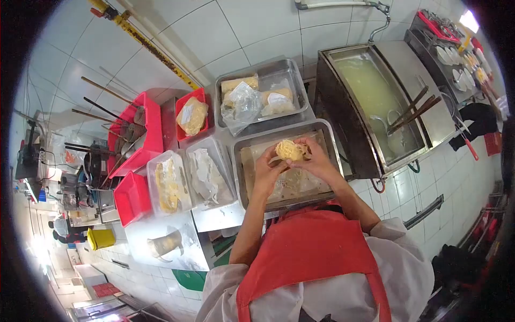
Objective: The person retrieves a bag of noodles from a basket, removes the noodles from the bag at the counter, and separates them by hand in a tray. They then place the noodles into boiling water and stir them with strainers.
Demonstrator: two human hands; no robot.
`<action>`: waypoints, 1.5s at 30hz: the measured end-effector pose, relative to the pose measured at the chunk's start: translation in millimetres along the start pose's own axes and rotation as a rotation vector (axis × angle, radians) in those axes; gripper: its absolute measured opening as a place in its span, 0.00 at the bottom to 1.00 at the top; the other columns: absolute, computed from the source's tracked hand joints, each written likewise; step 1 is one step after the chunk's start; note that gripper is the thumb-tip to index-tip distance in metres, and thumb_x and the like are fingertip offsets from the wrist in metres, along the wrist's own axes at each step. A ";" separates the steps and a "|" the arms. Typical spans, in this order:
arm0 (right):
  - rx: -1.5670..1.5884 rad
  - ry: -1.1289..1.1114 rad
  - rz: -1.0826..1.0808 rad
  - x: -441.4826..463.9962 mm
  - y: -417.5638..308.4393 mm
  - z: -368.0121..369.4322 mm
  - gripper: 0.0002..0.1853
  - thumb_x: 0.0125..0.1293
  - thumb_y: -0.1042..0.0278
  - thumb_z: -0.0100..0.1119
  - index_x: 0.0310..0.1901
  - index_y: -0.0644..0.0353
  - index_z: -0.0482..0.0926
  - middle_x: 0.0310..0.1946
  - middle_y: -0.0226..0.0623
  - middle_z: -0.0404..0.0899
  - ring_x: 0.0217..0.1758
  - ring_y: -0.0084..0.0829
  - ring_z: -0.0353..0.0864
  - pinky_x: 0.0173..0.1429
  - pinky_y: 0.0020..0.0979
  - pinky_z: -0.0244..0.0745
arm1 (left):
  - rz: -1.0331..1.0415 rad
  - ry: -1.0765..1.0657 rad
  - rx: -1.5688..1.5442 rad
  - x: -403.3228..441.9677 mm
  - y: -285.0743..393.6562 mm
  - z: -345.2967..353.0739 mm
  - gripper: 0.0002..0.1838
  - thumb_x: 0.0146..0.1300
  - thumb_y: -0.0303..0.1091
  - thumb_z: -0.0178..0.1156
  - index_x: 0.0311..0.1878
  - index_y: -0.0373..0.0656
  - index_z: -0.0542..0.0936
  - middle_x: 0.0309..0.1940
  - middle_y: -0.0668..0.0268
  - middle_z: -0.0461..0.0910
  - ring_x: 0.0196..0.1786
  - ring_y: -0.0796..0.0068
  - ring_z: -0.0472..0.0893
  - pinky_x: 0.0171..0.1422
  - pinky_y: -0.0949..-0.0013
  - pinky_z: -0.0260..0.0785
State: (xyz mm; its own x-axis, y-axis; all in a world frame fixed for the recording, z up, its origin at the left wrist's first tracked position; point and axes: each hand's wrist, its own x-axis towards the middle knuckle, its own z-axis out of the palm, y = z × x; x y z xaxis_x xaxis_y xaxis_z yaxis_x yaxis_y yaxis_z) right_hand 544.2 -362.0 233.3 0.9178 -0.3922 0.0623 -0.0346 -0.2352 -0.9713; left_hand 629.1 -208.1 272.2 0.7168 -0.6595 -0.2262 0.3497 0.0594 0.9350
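A bundle of pale yellow noodles (289,150) is held up between both my hands. My left hand (268,168) grips its left side, fingers curled round it. On the other side my right hand (316,162) closes on the same bundle, with some strands showing near its fingers. Both hands are above a metal tray (243,188) lined with brownish paper, where a few small scraps lie. Behind this tray, a second metal tray (219,88) carries plastic bags of noodles (241,104).
At right stands a metal boiler (370,96) of cloudy water, with wooden-handled tools across its edge. Two clear tubs (212,174) (170,185), a small red bin (132,199) and a red crate of strainers (153,137) are on the left. A bagged noodle pack (192,115) sits in another red bin.
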 end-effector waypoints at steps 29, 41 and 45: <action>0.075 0.003 0.037 6.4 -22.7 2.3 0.25 0.60 0.69 0.64 0.58 0.63 0.68 0.50 0.40 0.74 0.49 0.29 0.75 0.49 0.30 0.74 | 0.153 0.071 0.200 11.5 -14.1 -3.7 0.22 0.66 0.30 0.59 0.62 0.38 0.68 0.49 0.61 0.77 0.49 0.73 0.79 0.49 0.68 0.77; 0.096 0.033 0.105 5.2 -22.3 1.2 0.26 0.61 0.71 0.59 0.60 0.61 0.66 0.51 0.44 0.71 0.54 0.36 0.74 0.56 0.35 0.72 | 0.168 0.046 0.114 10.5 -2.6 2.1 0.26 0.63 0.27 0.61 0.64 0.39 0.65 0.50 0.61 0.77 0.51 0.72 0.77 0.53 0.68 0.74; 0.025 0.059 -0.104 4.0 -18.4 5.9 0.26 0.62 0.70 0.59 0.62 0.60 0.65 0.50 0.41 0.72 0.53 0.32 0.74 0.54 0.31 0.73 | 0.111 0.040 0.206 12.7 -8.8 -1.8 0.29 0.61 0.27 0.63 0.65 0.40 0.64 0.50 0.62 0.76 0.53 0.71 0.76 0.54 0.68 0.73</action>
State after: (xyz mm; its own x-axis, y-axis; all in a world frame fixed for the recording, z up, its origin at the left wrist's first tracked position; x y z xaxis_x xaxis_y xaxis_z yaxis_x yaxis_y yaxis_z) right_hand 550.8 -354.0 250.1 0.8909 -0.4188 0.1760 0.0703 -0.2557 -0.9642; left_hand 636.3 -215.7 260.6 0.7687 -0.6270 -0.1261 0.1401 -0.0273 0.9898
